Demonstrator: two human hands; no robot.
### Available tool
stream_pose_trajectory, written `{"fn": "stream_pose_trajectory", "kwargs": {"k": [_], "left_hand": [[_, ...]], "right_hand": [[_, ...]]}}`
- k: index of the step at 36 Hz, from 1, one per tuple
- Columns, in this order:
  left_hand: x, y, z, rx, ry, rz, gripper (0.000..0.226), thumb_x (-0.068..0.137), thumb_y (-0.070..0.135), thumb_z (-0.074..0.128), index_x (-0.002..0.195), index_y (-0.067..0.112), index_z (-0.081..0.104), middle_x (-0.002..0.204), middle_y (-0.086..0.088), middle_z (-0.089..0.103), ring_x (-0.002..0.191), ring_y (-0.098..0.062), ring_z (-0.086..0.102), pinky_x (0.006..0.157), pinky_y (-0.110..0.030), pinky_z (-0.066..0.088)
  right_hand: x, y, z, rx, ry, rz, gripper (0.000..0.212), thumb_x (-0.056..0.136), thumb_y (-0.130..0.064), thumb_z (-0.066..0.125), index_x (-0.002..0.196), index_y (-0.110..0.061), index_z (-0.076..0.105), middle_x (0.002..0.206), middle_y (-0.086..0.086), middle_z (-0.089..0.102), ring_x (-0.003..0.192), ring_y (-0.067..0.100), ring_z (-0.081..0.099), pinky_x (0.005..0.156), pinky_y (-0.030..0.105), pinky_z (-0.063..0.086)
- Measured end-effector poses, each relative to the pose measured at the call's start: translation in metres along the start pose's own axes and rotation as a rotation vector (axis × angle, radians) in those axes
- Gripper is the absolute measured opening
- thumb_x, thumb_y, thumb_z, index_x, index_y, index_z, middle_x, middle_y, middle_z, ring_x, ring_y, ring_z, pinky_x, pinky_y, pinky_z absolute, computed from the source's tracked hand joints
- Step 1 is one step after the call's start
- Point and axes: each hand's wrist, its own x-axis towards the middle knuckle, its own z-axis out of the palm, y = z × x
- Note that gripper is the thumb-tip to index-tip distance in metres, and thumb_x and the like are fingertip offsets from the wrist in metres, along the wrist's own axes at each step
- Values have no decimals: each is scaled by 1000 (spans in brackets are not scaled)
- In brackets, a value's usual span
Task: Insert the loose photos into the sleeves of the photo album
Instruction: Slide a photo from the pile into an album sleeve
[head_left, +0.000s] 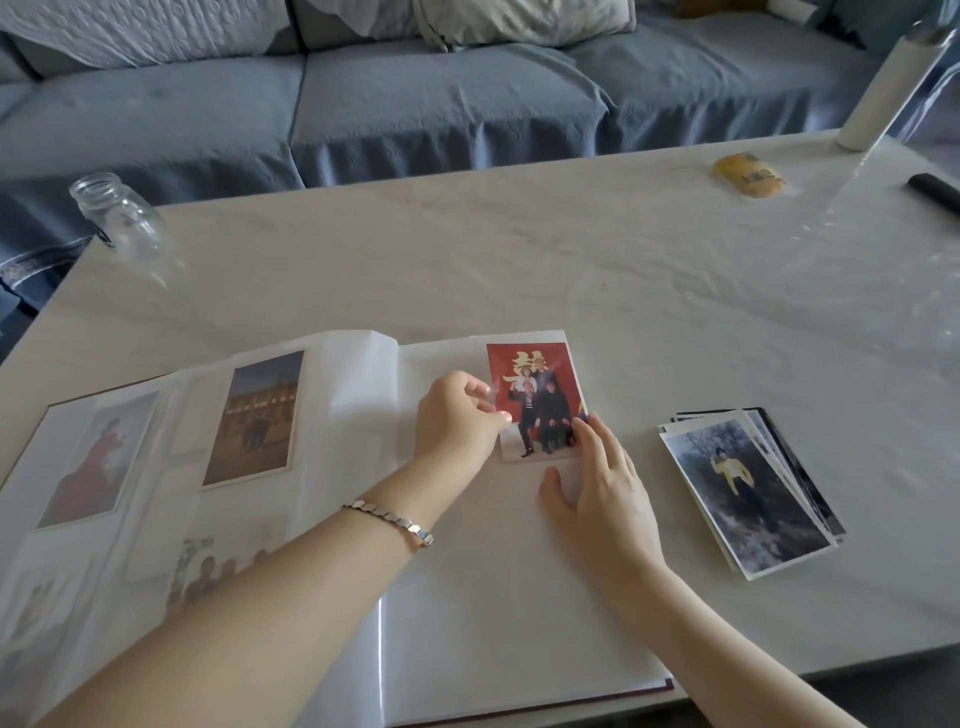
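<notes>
With the sleeve (491, 391) pinched open by the left hand (457, 415), the photo (540, 400) is pressed by the flat fingers of the right hand (602, 488); sliding it fully home appears to be required next.

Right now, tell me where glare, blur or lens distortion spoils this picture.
Head view: strong glare on the plastic film at far right; soft sheen down the album page near the spine; a glint on the sleeve the left hand pinches; wide-angle lens bows the table edges; left-page photos look hazy; red photo is sharp.

Home living room: blue sofa (415, 104) (cushioned), coffee table (519, 249).
</notes>
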Motion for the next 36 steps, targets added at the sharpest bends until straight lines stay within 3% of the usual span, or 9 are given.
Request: {"fn": "stream_pose_trajectory", "kwargs": {"k": [4,14,17,22,26,29,31,33,36], "left_hand": [[-4,-2,3,51,63,84,22,79,11,71,93,18,54,80,7,59,68,-7,54,49,-8,36],[-11,-8,14,-31,148,153,23,83,6,66,92,22,52,95,8,59,65,4,54,54,-1,37],[-11,-11,14,-40,154,161,20,84,6,65,90,22,54,94,7,63,70,-3,58,58,-3,40],[-9,-13,16,-106,158,89,18,82,6,64,89,21,56,85,5,66,75,-19,66,73,-35,55],[-5,-13,14,-110,152,8,19,79,11,67,91,21,56,78,4,69,75,-22,67,75,-34,54],[-1,-11,10,-16,117,4,22,81,16,66,99,20,54,82,3,67,77,-20,66,64,-26,49],[0,-8,7,118,68,50,23,84,18,64,104,18,52,84,4,64,75,-18,62,58,-24,43],[0,-5,6,285,21,136,24,88,19,61,109,15,51,92,-1,63,81,-21,60,67,-28,46],[-4,-3,8,418,9,217,31,90,19,57,120,14,49,110,-6,55,95,-25,56,76,-31,44]], "right_hand": [[1,0,1,6,9,-6,59,90,-26,52,143,-12,31,153,-3,24,137,14,26,106,19,20],[3,2,0,8,18,-13,56,91,-27,50,142,-13,32,154,-5,21,136,14,27,106,20,21],[3,3,2,13,27,-21,55,90,-26,51,141,-13,34,153,-3,23,135,15,28,106,21,22],[3,4,3,19,30,-34,54,90,-24,52,140,-13,36,153,-2,25,135,15,29,106,22,22],[2,6,1,61,84,-68,44,88,-18,53,131,-10,49,146,2,37,128,14,33,103,26,28],[-3,12,-7,49,214,-170,39,73,-11,57,112,-8,63,130,13,53,117,19,40,98,32,36],[-8,21,-16,-46,246,-191,38,72,-7,65,110,-9,64,131,17,52,122,27,44,99,41,35],[-11,33,-28,-142,252,-109,43,71,-5,74,112,-5,63,137,24,45,127,39,43,102,50,31],[-11,48,-53,-248,143,93,50,84,-22,65,130,-7,52,148,20,31,139,34,26,110,46,25]]}}
